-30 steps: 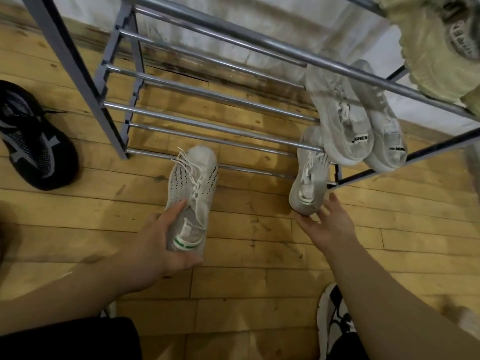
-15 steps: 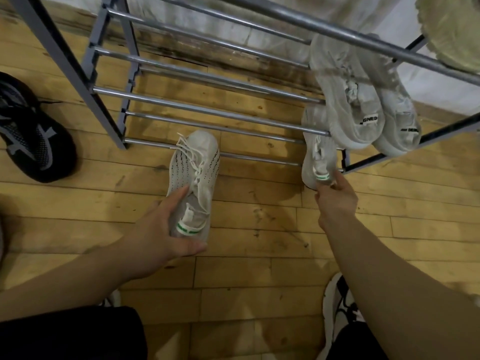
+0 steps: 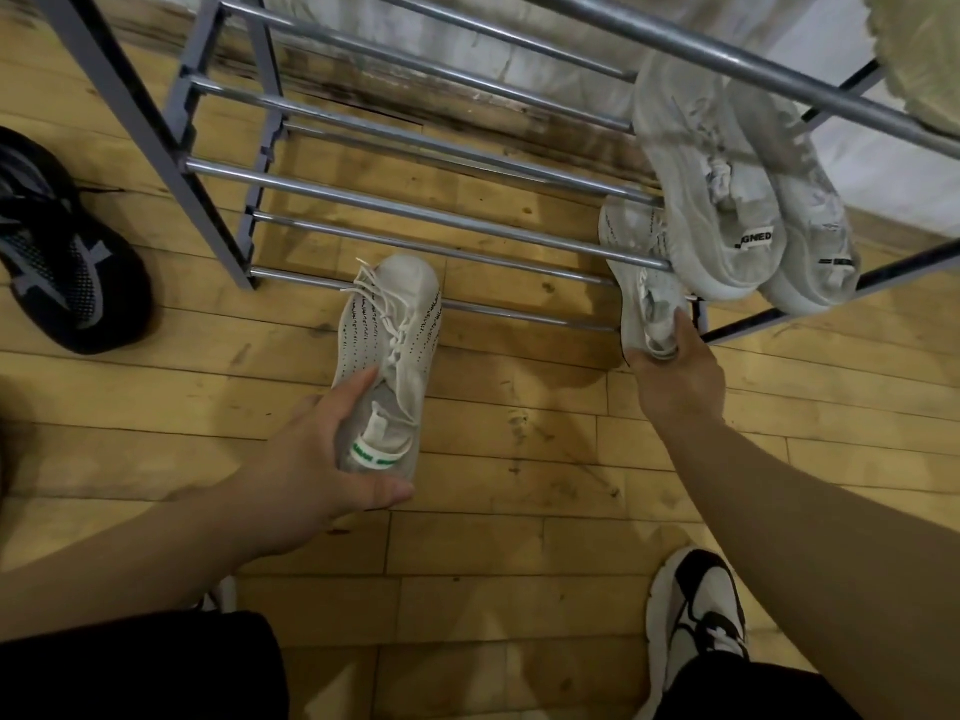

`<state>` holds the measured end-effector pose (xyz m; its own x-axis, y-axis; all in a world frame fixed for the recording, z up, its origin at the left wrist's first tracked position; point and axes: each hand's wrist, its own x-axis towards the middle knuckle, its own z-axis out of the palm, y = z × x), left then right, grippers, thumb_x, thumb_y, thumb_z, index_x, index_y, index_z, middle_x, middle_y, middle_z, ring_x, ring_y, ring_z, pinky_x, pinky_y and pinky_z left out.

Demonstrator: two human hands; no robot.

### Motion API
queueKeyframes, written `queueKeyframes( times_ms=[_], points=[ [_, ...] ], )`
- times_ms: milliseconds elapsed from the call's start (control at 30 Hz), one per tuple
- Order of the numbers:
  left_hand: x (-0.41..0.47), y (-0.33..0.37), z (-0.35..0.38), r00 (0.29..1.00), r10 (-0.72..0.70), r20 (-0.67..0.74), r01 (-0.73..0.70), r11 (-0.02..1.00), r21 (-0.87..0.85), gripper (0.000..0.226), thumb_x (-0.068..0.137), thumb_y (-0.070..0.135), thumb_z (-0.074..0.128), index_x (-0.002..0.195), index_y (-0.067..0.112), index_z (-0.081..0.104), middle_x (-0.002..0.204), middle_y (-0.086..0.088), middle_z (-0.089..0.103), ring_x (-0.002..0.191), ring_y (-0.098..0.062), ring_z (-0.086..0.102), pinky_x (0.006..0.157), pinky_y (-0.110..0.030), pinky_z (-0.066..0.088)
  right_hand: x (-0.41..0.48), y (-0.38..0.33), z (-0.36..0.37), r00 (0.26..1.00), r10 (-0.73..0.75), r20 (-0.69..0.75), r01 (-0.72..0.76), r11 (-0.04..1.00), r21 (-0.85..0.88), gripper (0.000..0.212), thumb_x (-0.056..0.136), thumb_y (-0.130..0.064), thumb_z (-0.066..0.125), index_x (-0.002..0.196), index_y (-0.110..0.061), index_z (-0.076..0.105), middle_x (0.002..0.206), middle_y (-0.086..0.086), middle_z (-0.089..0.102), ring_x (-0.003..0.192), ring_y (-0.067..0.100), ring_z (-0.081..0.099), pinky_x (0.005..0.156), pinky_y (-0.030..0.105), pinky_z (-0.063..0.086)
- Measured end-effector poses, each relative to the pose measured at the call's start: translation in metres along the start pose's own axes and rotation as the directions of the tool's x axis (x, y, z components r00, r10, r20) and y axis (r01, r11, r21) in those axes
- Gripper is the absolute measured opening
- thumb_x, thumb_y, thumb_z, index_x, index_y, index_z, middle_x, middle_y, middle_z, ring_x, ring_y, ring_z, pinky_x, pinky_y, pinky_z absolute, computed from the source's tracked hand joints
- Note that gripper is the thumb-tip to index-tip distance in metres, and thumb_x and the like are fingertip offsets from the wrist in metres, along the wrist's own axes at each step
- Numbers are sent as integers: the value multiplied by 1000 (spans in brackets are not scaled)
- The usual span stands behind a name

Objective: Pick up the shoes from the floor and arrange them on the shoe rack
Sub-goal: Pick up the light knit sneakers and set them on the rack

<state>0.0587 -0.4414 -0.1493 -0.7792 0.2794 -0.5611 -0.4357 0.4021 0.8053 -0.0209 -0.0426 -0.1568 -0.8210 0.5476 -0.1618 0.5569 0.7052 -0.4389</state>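
A white knit sneaker with a green heel stripe (image 3: 390, 335) lies on the wooden floor, its toe at the lowest bar of the metal shoe rack (image 3: 415, 213). My left hand (image 3: 317, 459) grips its heel. Its matching sneaker (image 3: 641, 272) rests on the rack's bottom tier at the right, toe pointing in. My right hand (image 3: 678, 376) holds that shoe's heel. A pair of pale grey sneakers (image 3: 727, 200) sits on the tier above, partly covering it.
A black sneaker (image 3: 62, 252) lies on the floor left of the rack. A yellowish shoe (image 3: 919, 59) sits on the top tier at the right edge. My own black-and-white shoe (image 3: 696, 615) stands at the bottom right. The wall runs close behind the rack.
My right hand has closed on the heel of the right sneaker and pushed it further onto the bottom tier. My left hand has kept its grip on the floor sneaker.
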Motion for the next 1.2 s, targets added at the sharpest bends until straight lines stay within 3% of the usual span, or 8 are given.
queueKeyframes(
  times_ms=[467,600,700,767,833,933,1033,1200],
  points=[
    [-1,11,1,1000,-2,-8,2,998,66,137,46,58,90,159,47,15,148,14,34,128,-6,44,99,-22,39,22,-12,-6,991,90,-103,-76,988,135,57,94,-31,70,148,-33,51,131,-3,67,120,23,62,87,26,43],
    [0,12,1,1000,-7,1,6,998,56,137,45,59,92,158,49,16,150,13,34,131,-8,45,106,-28,42,21,-16,-6,987,103,-121,-87,988,130,54,83,-37,72,134,-33,55,130,3,60,115,28,62,88,36,53],
    [2,10,1,1000,0,20,0,999,37,143,39,68,94,157,51,15,154,15,34,134,-8,45,110,-32,42,-10,-28,-6,975,180,-134,-161,977,139,76,80,-46,72,148,-37,40,152,1,38,133,29,49,103,48,49],
    [3,10,2,1000,7,25,-8,999,31,143,40,66,95,158,51,14,154,14,32,135,-7,43,112,-31,40,-55,-44,-5,995,101,-17,-97,980,175,77,87,-44,72,154,-36,34,157,-3,35,137,23,44,106,45,45],
    [4,10,3,999,4,37,-6,999,53,143,43,62,95,158,51,11,152,14,29,135,-7,41,114,-31,38,-106,-66,1,953,-31,302,-52,963,263,72,94,-44,68,155,-45,29,151,-8,46,127,15,53,100,41,48],
    [5,9,5,998,33,61,-38,996,79,148,42,68,94,158,53,5,155,14,28,138,-7,40,118,-36,37,-154,-92,16,703,-143,697,-193,904,381,67,99,-43,63,149,-65,24,147,-8,53,120,16,62,101,47,54],
    [3,10,5,994,68,89,-74,995,63,142,54,55,97,157,52,-1,157,17,24,141,-3,35,116,-27,34,-167,-107,27,563,-181,806,-353,829,433,66,101,-35,62,151,-59,28,134,-8,68,117,17,68,101,45,55],
    [6,11,2,993,106,51,-111,987,117,132,64,50,93,159,53,0,156,17,27,138,-1,36,110,-21,33,-164,-115,41,543,-232,807,-432,748,505,68,103,-17,60,155,-50,31,124,2,75,110,25,73,91,45,60]
  ],
)
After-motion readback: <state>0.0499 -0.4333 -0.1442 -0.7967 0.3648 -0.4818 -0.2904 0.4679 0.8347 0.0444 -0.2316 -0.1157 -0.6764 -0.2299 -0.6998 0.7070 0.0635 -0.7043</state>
